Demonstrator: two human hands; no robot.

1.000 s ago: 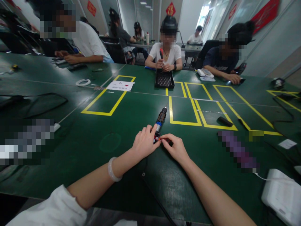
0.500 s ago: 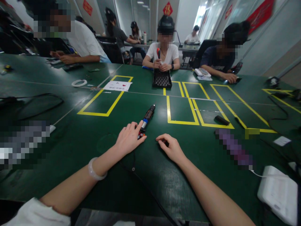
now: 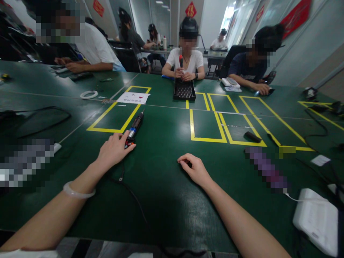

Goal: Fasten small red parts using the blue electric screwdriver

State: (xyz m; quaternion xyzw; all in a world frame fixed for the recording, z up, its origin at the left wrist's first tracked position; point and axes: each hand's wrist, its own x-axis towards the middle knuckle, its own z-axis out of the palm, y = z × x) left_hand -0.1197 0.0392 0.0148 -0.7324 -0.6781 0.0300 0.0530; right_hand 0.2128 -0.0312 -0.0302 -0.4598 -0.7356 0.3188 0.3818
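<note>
I see the left arm (image 3: 48, 220) extended forward, the left grip (image 3: 112, 149) palm down with thumb (image 3: 130, 147) pointing inward, while the right arm (image 3: 236, 216) slants in, the right grip (image 3: 195, 169) loosely curled (almost a half-fist).

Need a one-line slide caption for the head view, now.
Left hand gripping the tool near yellow tape on a green table, right hand curled, apart from it.

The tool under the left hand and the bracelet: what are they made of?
Tool: probably plastic, going by its dark casing; its silvery section catches light like metal. Bracelet: smooth, pale, faintly shiny; perhaps stone, glass or plastic, I can't tell.
</note>
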